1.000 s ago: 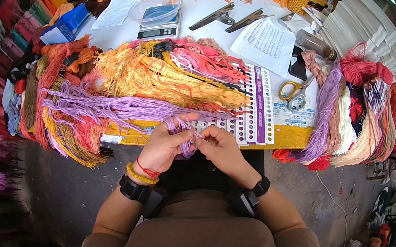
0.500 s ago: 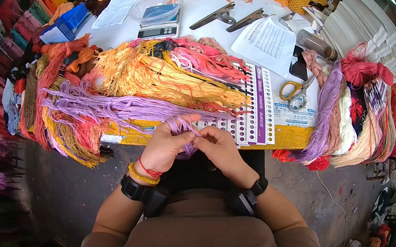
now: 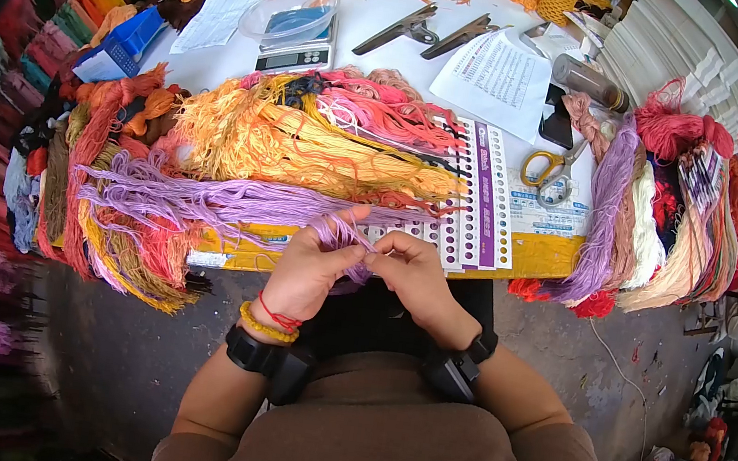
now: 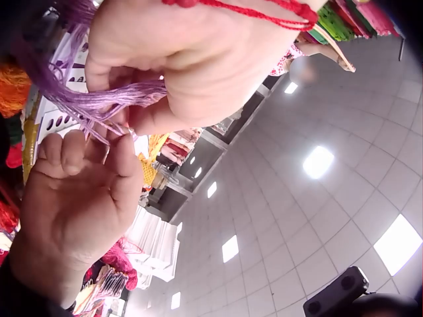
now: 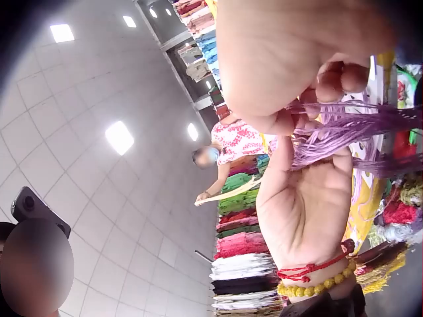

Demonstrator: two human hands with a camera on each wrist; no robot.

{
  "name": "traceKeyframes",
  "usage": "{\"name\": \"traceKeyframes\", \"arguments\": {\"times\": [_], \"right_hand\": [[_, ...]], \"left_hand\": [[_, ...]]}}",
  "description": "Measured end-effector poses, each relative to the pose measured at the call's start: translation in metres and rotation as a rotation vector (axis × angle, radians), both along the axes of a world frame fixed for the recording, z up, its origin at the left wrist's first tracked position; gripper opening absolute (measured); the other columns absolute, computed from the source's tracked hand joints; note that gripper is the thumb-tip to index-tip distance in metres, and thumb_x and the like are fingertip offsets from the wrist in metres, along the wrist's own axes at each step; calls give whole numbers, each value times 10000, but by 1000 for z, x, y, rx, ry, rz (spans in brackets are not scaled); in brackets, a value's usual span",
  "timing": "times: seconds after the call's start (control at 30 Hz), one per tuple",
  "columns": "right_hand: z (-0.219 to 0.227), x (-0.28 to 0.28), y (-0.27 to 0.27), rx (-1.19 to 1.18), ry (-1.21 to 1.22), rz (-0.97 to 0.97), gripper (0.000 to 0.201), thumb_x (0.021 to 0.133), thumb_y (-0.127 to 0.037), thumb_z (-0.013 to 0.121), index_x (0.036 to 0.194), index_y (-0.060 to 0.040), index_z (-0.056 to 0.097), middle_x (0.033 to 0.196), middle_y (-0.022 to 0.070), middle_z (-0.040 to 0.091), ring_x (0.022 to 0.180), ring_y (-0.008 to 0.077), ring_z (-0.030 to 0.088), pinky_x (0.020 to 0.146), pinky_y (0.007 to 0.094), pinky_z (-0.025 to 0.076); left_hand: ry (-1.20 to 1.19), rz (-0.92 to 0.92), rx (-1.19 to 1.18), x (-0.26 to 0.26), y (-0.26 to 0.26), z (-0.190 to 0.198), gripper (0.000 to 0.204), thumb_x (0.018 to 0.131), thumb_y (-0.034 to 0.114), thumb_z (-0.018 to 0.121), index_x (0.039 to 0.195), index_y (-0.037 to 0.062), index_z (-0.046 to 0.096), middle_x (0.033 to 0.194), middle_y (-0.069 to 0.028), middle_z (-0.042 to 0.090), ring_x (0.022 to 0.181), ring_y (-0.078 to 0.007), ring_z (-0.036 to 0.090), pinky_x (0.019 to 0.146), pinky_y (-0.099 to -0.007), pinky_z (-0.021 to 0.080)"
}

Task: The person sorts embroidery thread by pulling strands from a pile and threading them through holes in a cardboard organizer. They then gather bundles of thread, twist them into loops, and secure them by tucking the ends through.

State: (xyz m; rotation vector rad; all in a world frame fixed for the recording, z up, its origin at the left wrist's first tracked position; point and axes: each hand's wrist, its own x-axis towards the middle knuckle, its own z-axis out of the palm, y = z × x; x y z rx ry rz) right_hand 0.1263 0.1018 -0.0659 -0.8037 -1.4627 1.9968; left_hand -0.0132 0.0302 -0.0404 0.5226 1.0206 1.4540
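Note:
My left hand (image 3: 300, 270) grips a bundle of light purple thread (image 3: 334, 232) above the table's near edge, with the strands running across the palm and between fingers and thumb. Right up against it, my right hand (image 3: 414, 278) pinches a few of the strands between thumb and forefinger. In the left wrist view the purple thread (image 4: 129, 98) passes out of the left hand toward the fingertips of the right hand (image 4: 82, 191). The right wrist view has the thread (image 5: 334, 135) fanned over the left palm (image 5: 307, 205). Behind the hands lies a long purple hank (image 3: 206, 195).
Hole-punched cards (image 3: 478, 198) lie beyond the hands, with orange-yellow thread (image 3: 305, 148) across them. Scissors (image 3: 549, 175), a scale (image 3: 293, 60), metal clips (image 3: 405, 30) and printed sheets (image 3: 491, 79) are further back. Hanks (image 3: 610, 206) hang over the right edge. Another person (image 5: 234, 142) stands in the background.
Both hands stay close together at nearly the same spot, the right fingers shifting slightly on the purple strands. At the far left back, a pale strand swings to a new position.

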Motion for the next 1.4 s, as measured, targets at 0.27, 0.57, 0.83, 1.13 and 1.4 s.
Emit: {"name": "traceKeyframes", "arguments": {"times": [0.27, 0.57, 0.83, 1.13, 1.4], "right_hand": [[-2, 1, 1, -67, 77, -25, 55, 789, -90, 614, 776, -46, 583, 618, -35, 496, 519, 29, 416, 475, 181, 307], [-7, 3, 0, 28, -37, 13, 40, 797, -83, 600, 798, -46, 586, 651, -29, 520, 544, 34, 435, 502, 179, 348], [-3, 4, 3, -381, 299, -57, 93, 817, -103, 522, 871, -36, 560, 620, 5, 502, 501, 78, 436, 481, 221, 347], [16, 20, 23, -695, 796, 150, 434, 934, -295, 352, 1328, -113, 369, 504, -44, 306, 391, 60, 254, 448, 213, 270], [24, -1, 3, 22, 67, -38, 147, 845, -144, 591, 889, -7, 562, 765, 3, 587, 596, 36, 505, 552, 199, 425]], "left_hand": [[47, 9, -26, 3, 1, -1, 420, 814, -68, 521, 1225, -21, 450, 918, -38, 566, 790, -80, 545, 714, -210, 450], [57, 15, -10, 5, 0, 2, 402, 799, -50, 555, 1192, -23, 474, 927, -43, 565, 794, -88, 549, 721, -218, 452], [-127, 96, 7, 5, 1, 5, 333, 831, 13, 480, 1159, -47, 472, 838, -53, 559, 698, -129, 519, 769, -302, 459], [-354, -167, 97, -10, -6, -6, 395, 936, 288, 414, 1103, -46, 544, 709, -9, 517, 629, -116, 512, 670, -289, 484], [-122, -57, 12, 9, 1, 7, 461, 947, 352, 378, 1183, -25, 500, 1047, -79, 577, 858, -135, 583, 712, -275, 502]]}}
